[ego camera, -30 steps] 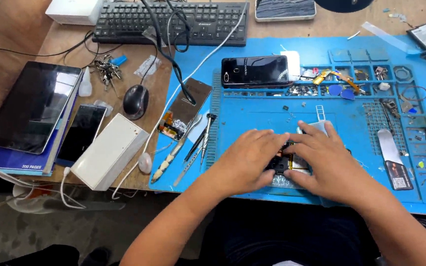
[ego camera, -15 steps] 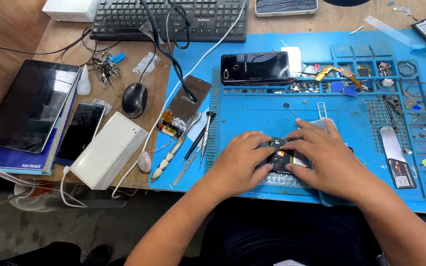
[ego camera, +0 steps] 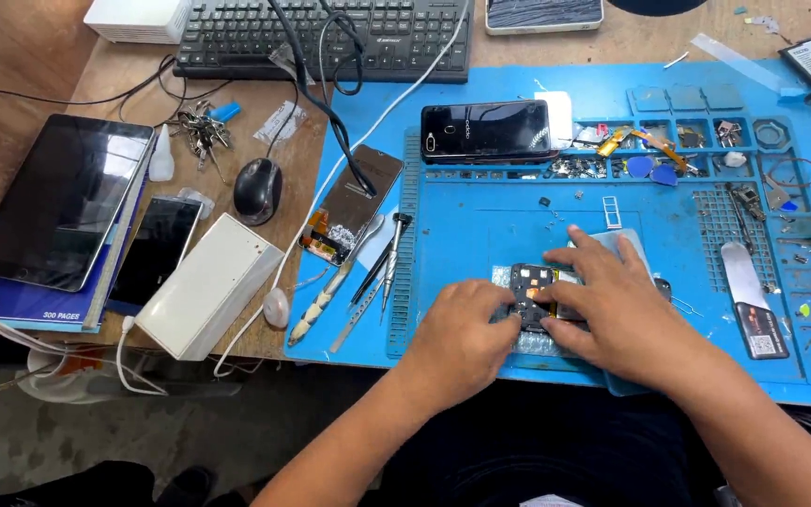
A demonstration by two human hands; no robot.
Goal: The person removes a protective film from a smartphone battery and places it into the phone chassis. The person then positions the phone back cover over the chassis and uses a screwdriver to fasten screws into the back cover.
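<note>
Low in the middle of the frame, my left hand (ego camera: 462,338) and right hand (ego camera: 612,314) close from both sides on the opened phone (ego camera: 534,291) on the blue mat (ego camera: 481,216), fingertips pinching its edges; I judge I'm working its insides, so steady, light pressure comes next. Right of the mat lies a labelled strip (ego camera: 753,319); a white box (ego camera: 206,286) sits left.

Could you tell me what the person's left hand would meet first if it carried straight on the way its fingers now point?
The left hand points up and right, its fingertips at the opened phone on the blue repair mat. It would meet that phone first, probably right away, though contact is hard to judge.
</note>
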